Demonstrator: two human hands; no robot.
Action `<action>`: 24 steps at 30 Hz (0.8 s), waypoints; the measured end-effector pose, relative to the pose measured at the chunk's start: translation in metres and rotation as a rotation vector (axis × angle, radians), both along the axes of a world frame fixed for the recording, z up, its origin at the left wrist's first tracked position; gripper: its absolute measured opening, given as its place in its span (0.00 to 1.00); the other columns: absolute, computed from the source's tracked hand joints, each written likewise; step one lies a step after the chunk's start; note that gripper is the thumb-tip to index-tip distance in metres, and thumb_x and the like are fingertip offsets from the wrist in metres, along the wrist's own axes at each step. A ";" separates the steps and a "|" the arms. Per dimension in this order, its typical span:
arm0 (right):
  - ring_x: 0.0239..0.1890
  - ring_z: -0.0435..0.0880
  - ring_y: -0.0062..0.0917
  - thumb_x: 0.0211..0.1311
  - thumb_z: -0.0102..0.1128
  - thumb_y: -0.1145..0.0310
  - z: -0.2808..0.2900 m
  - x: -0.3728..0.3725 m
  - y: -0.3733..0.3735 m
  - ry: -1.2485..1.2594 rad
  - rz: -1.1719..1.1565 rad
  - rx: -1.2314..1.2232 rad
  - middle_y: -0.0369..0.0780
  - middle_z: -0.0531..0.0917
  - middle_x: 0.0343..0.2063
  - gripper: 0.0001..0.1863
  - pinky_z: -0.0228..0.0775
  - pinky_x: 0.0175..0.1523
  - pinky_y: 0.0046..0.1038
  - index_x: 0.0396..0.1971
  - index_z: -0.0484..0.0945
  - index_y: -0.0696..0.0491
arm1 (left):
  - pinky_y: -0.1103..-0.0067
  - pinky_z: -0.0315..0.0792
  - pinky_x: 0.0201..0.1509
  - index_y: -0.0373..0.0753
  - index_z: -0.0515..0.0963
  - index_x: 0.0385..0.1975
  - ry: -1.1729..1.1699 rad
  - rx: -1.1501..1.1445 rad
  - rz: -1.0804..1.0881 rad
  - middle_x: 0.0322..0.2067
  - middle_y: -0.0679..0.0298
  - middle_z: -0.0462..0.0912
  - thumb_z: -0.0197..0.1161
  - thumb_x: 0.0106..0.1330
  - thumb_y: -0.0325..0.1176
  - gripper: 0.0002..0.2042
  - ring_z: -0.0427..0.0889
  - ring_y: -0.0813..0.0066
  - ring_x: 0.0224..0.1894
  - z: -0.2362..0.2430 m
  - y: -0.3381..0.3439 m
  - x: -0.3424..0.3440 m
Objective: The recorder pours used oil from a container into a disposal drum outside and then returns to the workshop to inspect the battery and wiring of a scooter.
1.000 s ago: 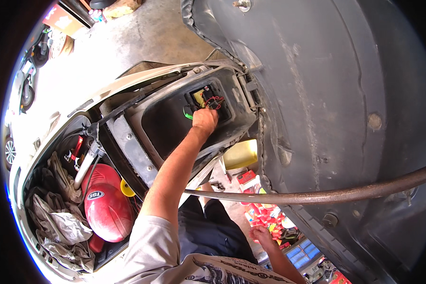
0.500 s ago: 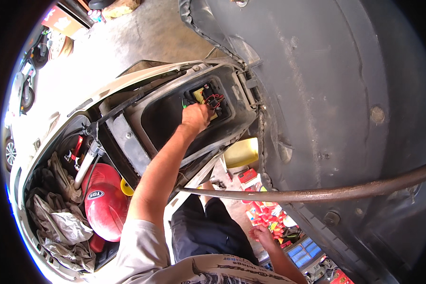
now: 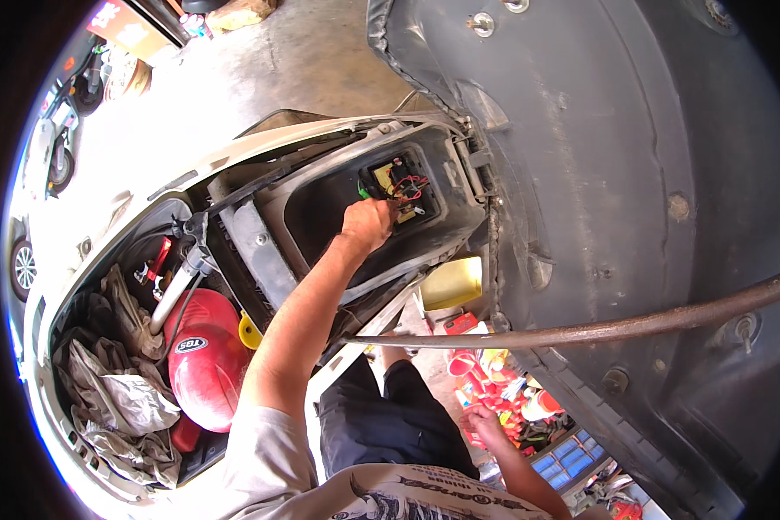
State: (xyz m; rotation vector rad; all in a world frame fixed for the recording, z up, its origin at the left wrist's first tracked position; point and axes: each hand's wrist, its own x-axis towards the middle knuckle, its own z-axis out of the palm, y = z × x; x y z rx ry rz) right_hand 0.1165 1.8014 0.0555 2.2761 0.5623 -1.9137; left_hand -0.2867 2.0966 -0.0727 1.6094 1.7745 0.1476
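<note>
My left hand [image 3: 370, 224] is closed over the dark compartment [image 3: 314, 208] of a scooter, its fingertips turned down and mostly hidden. What it grips, if anything, I cannot make out. Just beyond the fingers, a recess holds a yellow and black part, apparently a battery [image 3: 385, 176], with red wires [image 3: 410, 185] across it. A small green piece [image 3: 363, 192] shows beside it. Lower down, my right hand [image 3: 484, 425] hangs by my leg with loosely bent fingers and nothing visible in it. Red items on the floor lie behind it.
The raised black seat [image 3: 598, 173] fills the right side, with a brown curved bar [image 3: 598, 334] crossing in front. A red helmet [image 3: 206, 364] and crumpled grey cloth [image 3: 130, 403] fill the front storage well. A yellow tray [image 3: 452, 283] and a blue-compartmented box [image 3: 568, 459] sit below.
The whole view has shifted, so the scooter sits further right. My left hand has drawn back slightly from the wires, uncovering more of the yellow part. My right hand still hangs low.
</note>
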 end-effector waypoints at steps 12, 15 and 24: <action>0.35 0.82 0.27 0.63 0.43 0.76 -0.010 -0.004 0.004 0.060 0.044 -0.018 0.43 0.81 0.35 0.09 0.74 0.39 0.27 0.39 0.73 0.57 | 0.64 0.74 0.38 0.43 0.76 0.37 -0.057 -0.015 0.098 0.29 0.55 0.81 0.52 0.64 0.43 0.12 0.80 0.54 0.35 0.009 -0.018 -0.012; 0.34 0.82 0.26 0.63 0.43 0.76 -0.005 -0.013 0.009 0.059 0.071 -0.007 0.43 0.82 0.35 0.09 0.73 0.39 0.26 0.39 0.72 0.57 | 0.64 0.74 0.39 0.44 0.76 0.37 -0.043 -0.039 0.112 0.29 0.55 0.82 0.53 0.63 0.43 0.12 0.81 0.54 0.36 0.013 -0.019 -0.013; 0.34 0.82 0.25 0.64 0.43 0.74 -0.005 -0.017 0.013 0.041 0.109 -0.016 0.43 0.82 0.35 0.09 0.73 0.39 0.26 0.39 0.72 0.57 | 0.63 0.74 0.41 0.44 0.76 0.39 -0.069 -0.089 0.408 0.31 0.52 0.81 0.55 0.61 0.42 0.12 0.80 0.53 0.38 0.013 -0.023 -0.011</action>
